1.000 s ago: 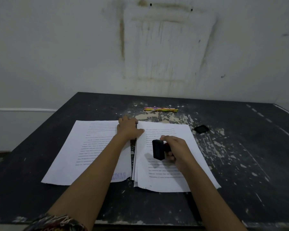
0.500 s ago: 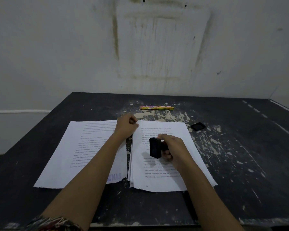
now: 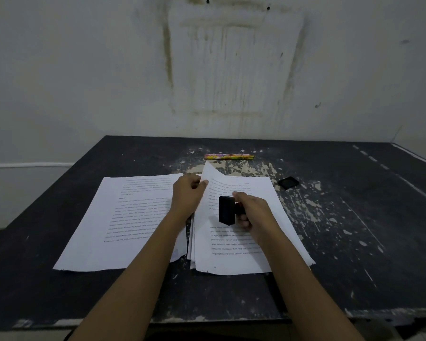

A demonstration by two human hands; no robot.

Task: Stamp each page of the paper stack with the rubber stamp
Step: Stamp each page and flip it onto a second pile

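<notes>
Holding the stamp: we see the right grip (image 3: 253, 212) with its fingers curled round the handle of the rubber stamp (image 3: 227, 210), thumb along the top.
Stamp pose: black block tipped on its side, long face turned left, over the middle of the paper stack (image 3: 244, 254); we cannot tell if it touches the page.
Page corner: the left grip (image 3: 187, 195) pinches the far left corner of the top page (image 3: 210, 173) between thumb and fingers.
Top page: that corner is raised off the stack and curls upward; the rest of the sheet lies flat under the right grip.
Stack spot: right of centre on the bench (image 3: 354, 230), near edges fanned a little, print upside down to us.
Left of stack: printed sheets (image 3: 123, 217) lie flat just beside the stack, with the left forearm crossing their right side.
Far edge: two colourful pencils (image 3: 228, 157) lie side by side beyond the stack, apart from it.
Right of stack: a small flat black square thing (image 3: 288, 182) sits near the stack's far right corner, not touching; we cannot tell what it is.
Bench top: dark, with paint chipped in pale flecks beyond and right of the stack.
Behind: a pale stained wall (image 3: 84, 70).
</notes>
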